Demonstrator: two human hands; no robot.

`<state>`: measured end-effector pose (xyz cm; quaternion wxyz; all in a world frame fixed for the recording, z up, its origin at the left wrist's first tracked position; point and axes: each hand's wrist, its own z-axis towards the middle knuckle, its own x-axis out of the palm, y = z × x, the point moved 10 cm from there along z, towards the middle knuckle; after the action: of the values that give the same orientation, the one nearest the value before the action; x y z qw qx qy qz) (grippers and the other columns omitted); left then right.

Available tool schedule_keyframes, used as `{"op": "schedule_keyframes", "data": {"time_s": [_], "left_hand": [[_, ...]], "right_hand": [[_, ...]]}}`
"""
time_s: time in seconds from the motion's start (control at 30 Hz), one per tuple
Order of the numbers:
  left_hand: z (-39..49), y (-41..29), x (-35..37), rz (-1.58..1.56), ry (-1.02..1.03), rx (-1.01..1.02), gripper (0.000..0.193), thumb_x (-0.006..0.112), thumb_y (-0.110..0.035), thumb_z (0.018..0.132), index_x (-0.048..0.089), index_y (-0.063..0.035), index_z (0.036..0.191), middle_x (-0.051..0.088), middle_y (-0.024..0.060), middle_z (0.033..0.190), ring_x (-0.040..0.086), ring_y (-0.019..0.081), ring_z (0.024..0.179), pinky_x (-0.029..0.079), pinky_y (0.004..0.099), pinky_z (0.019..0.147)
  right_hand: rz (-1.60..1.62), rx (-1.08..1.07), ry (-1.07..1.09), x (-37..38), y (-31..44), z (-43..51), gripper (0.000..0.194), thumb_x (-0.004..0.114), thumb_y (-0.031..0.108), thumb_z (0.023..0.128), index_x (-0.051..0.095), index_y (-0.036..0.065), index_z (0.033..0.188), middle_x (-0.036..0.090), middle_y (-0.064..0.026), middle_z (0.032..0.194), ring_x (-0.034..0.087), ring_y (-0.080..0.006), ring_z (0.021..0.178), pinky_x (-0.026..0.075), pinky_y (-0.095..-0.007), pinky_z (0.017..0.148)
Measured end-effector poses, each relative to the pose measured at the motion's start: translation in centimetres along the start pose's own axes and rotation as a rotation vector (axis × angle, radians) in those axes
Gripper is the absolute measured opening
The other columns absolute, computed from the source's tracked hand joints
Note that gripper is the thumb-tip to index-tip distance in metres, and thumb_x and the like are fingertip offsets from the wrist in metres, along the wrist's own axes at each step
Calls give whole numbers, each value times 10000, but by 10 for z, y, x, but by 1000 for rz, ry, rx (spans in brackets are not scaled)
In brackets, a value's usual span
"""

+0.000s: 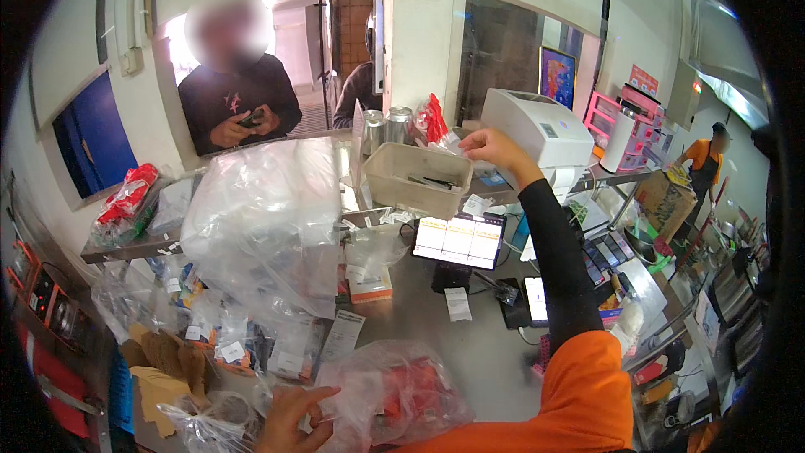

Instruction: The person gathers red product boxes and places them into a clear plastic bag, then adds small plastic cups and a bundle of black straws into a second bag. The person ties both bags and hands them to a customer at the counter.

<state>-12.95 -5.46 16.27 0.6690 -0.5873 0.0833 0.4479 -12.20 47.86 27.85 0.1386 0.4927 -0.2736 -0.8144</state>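
Note:
My right hand [497, 150] reaches out to the raised shelf, its fingertips bent down at some pale wrapping [448, 142] beside a red plastic bundle [431, 118]. Whether it grips that wrapping is unclear. Just below it stands a translucent plastic bin [412, 192] with a few dark pens inside. My left hand [295, 420] is low in the picture, with its index finger against a clear plastic bag [352, 384]. Red packaging [415, 388] shows through this bag. I cannot tell whether the left fingers pinch the film.
A large stack of clear bags [264, 201] covers the shelf's left part. Two cans [399, 124] and a white label printer [538, 129] stand along it. A lit tablet [459, 240] and phone [536, 299] lie below. A person [239, 100] stands at the opening; another [703, 160] works far right.

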Motion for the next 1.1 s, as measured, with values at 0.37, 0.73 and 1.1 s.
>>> {"op": "schedule_keyframes", "data": {"time_s": [0.37, 0.73, 1.1], "left_hand": [[190, -74, 23, -129, -47, 438, 697, 718, -356, 791, 436, -77, 1364, 475, 177, 1206, 493, 280, 1118, 423, 377, 916], [301, -64, 68, 229, -184, 350, 739, 713, -302, 792, 357, -91, 1404, 337, 246, 1412, 351, 403, 1299, 325, 451, 1045], [38, -73, 37, 609, 655, 353, 520, 789, -254, 678, 619, -185, 1165, 628, 41, 939, 590, 248, 929, 401, 389, 793]], "right_hand": [[-175, 19, -488, -49, 1, -7, 156, 712, 129, 711, 611, 42, 792, 601, -34, 665, 561, -107, 629, 442, -269, 603], [-67, 95, -764, -91, 14, -28, 248, 685, 180, 806, 647, 12, 985, 669, -61, 765, 601, -126, 710, 457, -275, 665], [551, -191, -487, 14, 164, -124, 115, 515, 131, 929, 551, 42, 993, 594, -39, 923, 566, -110, 843, 469, -257, 703]]}}
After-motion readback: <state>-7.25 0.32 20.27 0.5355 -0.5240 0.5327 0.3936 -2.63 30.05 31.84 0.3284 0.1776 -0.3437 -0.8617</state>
